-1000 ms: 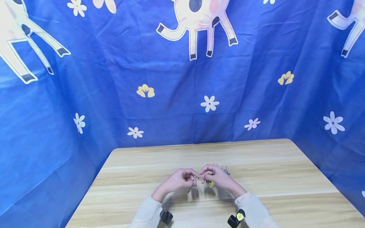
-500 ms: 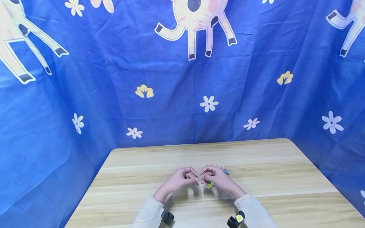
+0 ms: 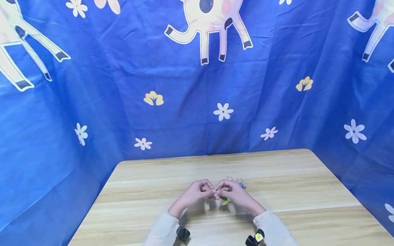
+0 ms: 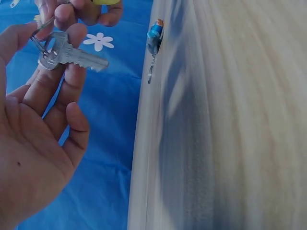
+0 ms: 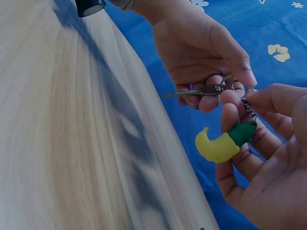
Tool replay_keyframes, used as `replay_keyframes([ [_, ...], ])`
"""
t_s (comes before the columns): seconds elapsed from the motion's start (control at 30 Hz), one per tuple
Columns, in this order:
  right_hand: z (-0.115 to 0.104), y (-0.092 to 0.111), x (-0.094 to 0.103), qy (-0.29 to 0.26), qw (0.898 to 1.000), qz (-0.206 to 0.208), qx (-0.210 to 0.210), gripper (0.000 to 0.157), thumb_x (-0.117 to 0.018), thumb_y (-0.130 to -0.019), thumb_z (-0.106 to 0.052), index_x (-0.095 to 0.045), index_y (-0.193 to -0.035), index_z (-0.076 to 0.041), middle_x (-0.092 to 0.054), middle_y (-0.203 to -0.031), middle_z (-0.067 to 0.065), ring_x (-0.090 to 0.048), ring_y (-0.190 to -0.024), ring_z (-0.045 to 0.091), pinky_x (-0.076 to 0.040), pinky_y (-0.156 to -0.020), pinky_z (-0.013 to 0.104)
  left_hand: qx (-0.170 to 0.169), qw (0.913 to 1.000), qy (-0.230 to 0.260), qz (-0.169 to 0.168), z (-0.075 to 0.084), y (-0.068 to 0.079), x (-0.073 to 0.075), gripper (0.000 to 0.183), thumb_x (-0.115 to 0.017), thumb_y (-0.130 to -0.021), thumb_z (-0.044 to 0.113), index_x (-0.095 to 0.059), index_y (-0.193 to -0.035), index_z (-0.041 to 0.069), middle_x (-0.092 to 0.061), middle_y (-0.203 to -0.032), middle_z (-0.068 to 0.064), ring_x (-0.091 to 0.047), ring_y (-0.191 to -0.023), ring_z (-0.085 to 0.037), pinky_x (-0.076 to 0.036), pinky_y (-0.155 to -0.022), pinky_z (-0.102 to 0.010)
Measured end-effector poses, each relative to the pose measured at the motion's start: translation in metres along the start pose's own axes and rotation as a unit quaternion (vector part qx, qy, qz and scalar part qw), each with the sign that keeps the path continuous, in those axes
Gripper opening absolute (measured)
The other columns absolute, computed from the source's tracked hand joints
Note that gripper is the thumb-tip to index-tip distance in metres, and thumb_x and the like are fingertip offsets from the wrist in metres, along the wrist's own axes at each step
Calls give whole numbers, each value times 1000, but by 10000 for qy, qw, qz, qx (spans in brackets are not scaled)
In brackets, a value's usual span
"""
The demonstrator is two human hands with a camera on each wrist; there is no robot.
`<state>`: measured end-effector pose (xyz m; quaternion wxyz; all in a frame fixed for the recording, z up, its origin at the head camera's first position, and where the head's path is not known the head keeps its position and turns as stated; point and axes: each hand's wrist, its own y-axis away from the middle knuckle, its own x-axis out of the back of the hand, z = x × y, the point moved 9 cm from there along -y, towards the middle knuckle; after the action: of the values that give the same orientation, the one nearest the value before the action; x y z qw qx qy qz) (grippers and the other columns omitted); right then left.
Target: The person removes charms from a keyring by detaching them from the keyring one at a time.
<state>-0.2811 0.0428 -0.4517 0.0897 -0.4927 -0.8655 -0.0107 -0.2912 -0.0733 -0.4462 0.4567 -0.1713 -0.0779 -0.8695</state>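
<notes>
Both hands meet close above the table in the head view. My left hand (image 3: 195, 193) pinches the ring end of silver keys (image 4: 60, 52), which lie across its fingers in the left wrist view. Opposite it, my right hand (image 3: 235, 192) pinches a keychain by its metal ring (image 5: 248, 91). From that ring, on a short chain, hangs a yellow charm with a green top (image 5: 223, 143), resting against the right fingers. The keys' ring (image 5: 226, 80) and the keychain's ring are right beside each other between the fingertips; whether they are linked I cannot tell.
Beyond the right hand, a keychain with a blue figure (image 3: 242, 185) lies on the wooden table (image 3: 154, 177). Another metal ring (image 3: 230, 178) shows beside it, partly behind the hand. A blue patterned cloth (image 3: 184, 133) hangs around the table.
The fingertips of both hands have come closer together. The keys, seen hanging below the left hand a second ago, are now mostly hidden in the head view.
</notes>
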Motion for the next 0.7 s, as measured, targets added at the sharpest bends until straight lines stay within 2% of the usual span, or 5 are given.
replay_keyframes([
  [0.13, 0, -2, -2, -45, 10000, 30, 20, 22, -60, -94, -14, -60, -108, 3, -71, -86, 15, -65, -74, 16, -54, -68, 24, -117, 9999, 68, 36, 4, 1, 2, 20, -60, -92, 12, -58, -108, 0, -69, -85, -29, -68, -79, -35, -49, -67, -21],
  [0.23, 1, -3, -3, -83, 9999, 86, -25, 21, -59, -94, -12, -59, -108, 4, -71, -88, 17, -65, -75, 15, -54, -68, 23, -194, 9998, 23, 35, 5, 3, 3, 22, -61, -93, 14, -59, -111, 2, -68, -84, -31, -67, -77, -38, -51, -67, -23],
  [0.43, 6, -4, -1, -226, 9988, 327, -277, 20, -59, -92, -10, -58, -106, 4, -70, -83, 7, -64, -73, 13, -55, -68, 24, -184, 9998, 16, -117, 1, 5, 5, 23, -64, -92, 18, -62, -109, 3, -70, -88, -27, -68, -76, -39, -55, -69, -29],
  [0.63, 8, -4, -1, -324, 9983, 305, -374, 20, -58, -91, -8, -57, -106, 5, -69, -80, 1, -63, -72, 12, -55, -66, 22, -287, 9985, 127, -459, 0, 10, 3, 33, -65, -85, 7, -59, -116, -2, -69, -96, -26, -67, -89, -42, -53, -79, -22],
  [0.7, 7, -4, -1, -353, 9983, 275, -382, 21, -58, -91, -9, -57, -106, 5, -68, -80, 1, -63, -72, 11, -54, -65, 22, -281, 9982, 166, -504, 0, 11, 3, 34, -65, -85, 6, -58, -118, -3, -69, -98, -27, -66, -91, -44, -53, -78, -22],
])
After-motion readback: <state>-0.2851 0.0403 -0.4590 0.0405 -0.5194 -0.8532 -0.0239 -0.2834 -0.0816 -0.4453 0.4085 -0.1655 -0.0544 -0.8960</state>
